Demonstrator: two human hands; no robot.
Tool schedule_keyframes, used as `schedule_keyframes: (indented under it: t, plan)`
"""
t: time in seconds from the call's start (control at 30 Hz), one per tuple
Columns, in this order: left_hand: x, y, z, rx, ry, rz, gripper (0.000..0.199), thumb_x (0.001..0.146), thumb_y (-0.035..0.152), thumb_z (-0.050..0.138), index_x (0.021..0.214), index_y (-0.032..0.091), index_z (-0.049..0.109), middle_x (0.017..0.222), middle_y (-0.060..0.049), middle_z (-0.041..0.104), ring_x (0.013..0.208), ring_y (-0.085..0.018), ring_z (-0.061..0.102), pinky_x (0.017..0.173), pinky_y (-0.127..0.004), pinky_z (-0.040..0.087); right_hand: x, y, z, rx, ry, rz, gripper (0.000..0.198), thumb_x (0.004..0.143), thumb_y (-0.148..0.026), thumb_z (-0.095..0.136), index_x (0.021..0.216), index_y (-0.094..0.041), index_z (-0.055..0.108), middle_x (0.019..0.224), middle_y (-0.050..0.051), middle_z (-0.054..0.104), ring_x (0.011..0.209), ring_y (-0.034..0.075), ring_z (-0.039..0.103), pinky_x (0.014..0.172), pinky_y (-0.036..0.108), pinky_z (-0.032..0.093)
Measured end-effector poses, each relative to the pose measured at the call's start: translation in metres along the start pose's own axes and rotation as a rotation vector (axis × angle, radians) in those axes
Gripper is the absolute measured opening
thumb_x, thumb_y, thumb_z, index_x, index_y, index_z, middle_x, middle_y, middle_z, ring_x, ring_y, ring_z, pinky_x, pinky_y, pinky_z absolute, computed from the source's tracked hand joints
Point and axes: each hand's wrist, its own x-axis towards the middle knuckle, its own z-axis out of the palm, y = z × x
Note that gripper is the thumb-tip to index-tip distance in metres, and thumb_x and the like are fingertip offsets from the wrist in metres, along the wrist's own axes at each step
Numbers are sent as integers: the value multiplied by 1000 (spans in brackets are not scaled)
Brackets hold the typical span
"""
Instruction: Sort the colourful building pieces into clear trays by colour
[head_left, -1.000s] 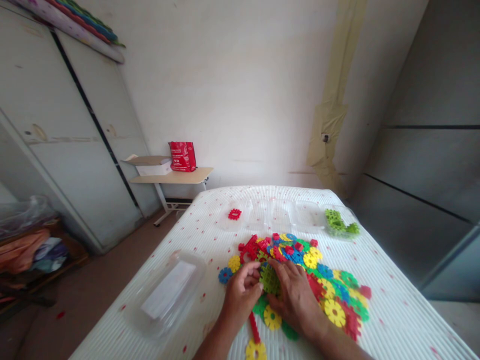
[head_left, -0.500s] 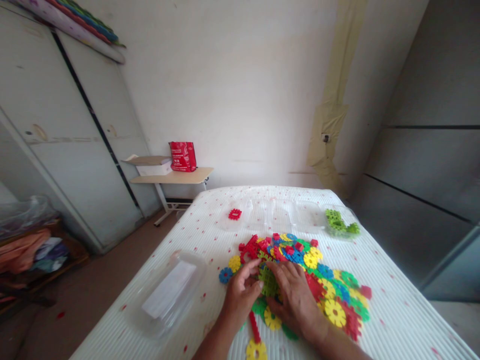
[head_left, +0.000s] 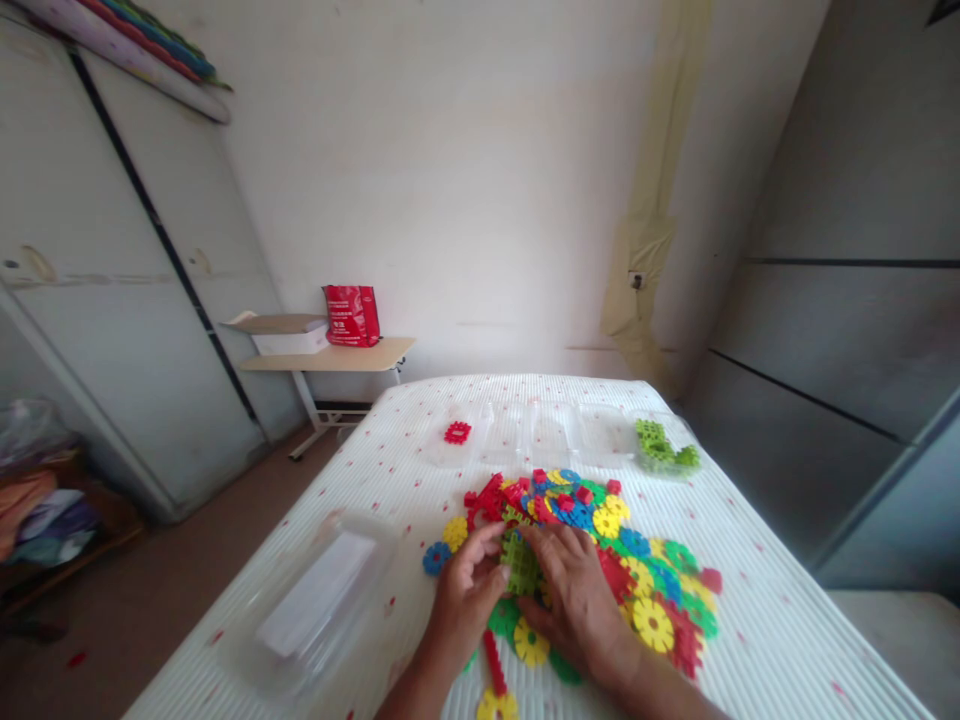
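Between my two hands is a light-green lattice building piece [head_left: 520,565], partly covered by fingers. My left hand [head_left: 471,583] grips its left side, thumb and fingers curled against the edge. My right hand [head_left: 576,590] bends over its right side, with the fingertips at its upper edge. Around and under them spreads a pile of plastic building pieces: yellow notched discs [head_left: 652,624], red square pieces [head_left: 616,572], blue discs [head_left: 635,542] and green discs [head_left: 681,556]. A red strip [head_left: 495,662] joined to a yellow disc lies nearest me.
Beyond the pile, a clear compartment tray [head_left: 517,455] holds a red square piece [head_left: 457,432] at left and green pieces [head_left: 660,445] at right. To the left lies a clear lidded box [head_left: 360,560] with white paper. A side table [head_left: 382,352] carries a red bag [head_left: 352,315].
My view has turned slightly to the right, so the whole scene sits further left. Both hands keep nearly the same hold on the green lattice piece.
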Motion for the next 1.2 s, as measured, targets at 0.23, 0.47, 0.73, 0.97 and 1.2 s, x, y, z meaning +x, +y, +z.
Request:
schedule_keyframes:
  t: [0.23, 0.47, 0.73, 0.97, 1.2]
  plan:
    - [3, 1, -2, -45, 46, -26, 54, 67, 36, 69, 115, 15, 56, 97, -9, 67, 86, -22, 64, 72, -28, 51, -1, -1, -5, -18, -21, 21, 70, 67, -29, 63, 133, -19, 39, 122, 10, 56, 111, 30, 44, 98, 50, 25]
    - [3, 0, 2, -131, 64, -39, 56, 65, 39, 71, 114, 16, 56, 95, -9, 68, 78, -22, 64, 61, -27, 51, -2, -3, -7, 51, -50, 48, 69, 68, -25, 60, 133, -20, 38, 123, 10, 55, 110, 29, 44, 99, 51, 25]
    - [1, 15, 4, -135, 151, -39, 58, 61, 41, 74, 111, 17, 57, 92, -6, 69, 82, -22, 65, 64, -25, 51, -1, -4, -13, 194, -42, 137, 77, 63, -36, 69, 132, -18, 39, 127, 12, 51, 114, 31, 43, 99, 49, 30]
    - [1, 9, 7, -136, 165, 7, 65, 61, 46, 73, 116, 18, 54, 88, -6, 69, 73, -21, 65, 59, -25, 51, 4, -1, -6, 842, 19, 407, 19, 74, -27, 57, 92, -21, 54, 74, -3, 53, 63, 12, 49, 55, 23, 40]
    - [-1, 5, 11, -164, 125, 11, 65, 61, 45, 73, 117, 18, 53, 90, -7, 70, 78, -23, 66, 63, -27, 51, 12, -2, -1, 1244, 66, 568, 24, 58, -20, 64, 78, -20, 52, 62, -7, 48, 52, 7, 41, 47, 19, 29]
